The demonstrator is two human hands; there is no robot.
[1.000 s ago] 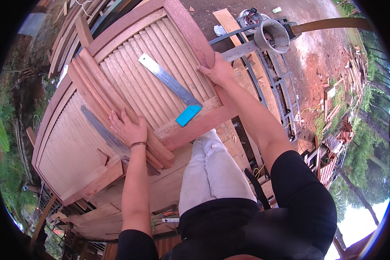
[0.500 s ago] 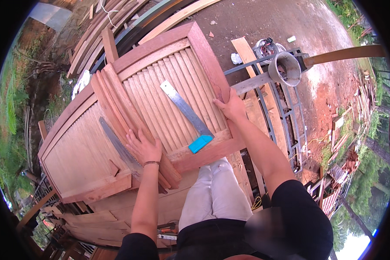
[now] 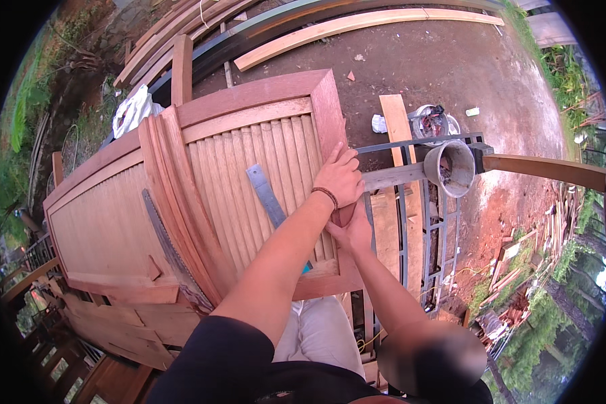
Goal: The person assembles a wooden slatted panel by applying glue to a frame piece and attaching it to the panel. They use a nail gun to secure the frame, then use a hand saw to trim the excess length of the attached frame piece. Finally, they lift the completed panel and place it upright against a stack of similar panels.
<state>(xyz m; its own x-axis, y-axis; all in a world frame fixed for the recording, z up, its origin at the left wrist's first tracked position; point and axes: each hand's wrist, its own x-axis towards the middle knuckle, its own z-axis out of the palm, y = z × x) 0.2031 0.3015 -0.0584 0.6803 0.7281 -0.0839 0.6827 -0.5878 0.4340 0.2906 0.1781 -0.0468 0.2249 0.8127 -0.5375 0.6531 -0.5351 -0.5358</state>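
Note:
A reddish wooden door panel [image 3: 256, 90] with ribbed infill lies across the work surface. My left hand [image 3: 339, 180] rests on its right-hand frame piece, fingers bent over the edge. Just below, my right hand [image 3: 354, 233] grips the same edge, thumb on top and other fingers mostly hidden. A short reddish bit of wood [image 3: 344, 214] shows between the two hands. On the ribs lies a try square [image 3: 266, 194]; its teal handle is largely covered by my left forearm. Long moulded wood strips [image 3: 172, 182] cross the panel, with a handsaw [image 3: 165, 232] beside them.
A grey bucket [image 3: 449, 168] stands at the right by a metal frame [image 3: 444, 232]. Planks [image 3: 357, 25] lie on the ground at the back. A white bag [image 3: 136, 110] sits beyond the panel's far left edge. A wooden post [image 3: 182, 71] rises behind the panel.
My left hand has left the moulded strips and moved right to the panel's edge, beside my right hand. My right hand has shifted down along that edge. The view has turned slightly.

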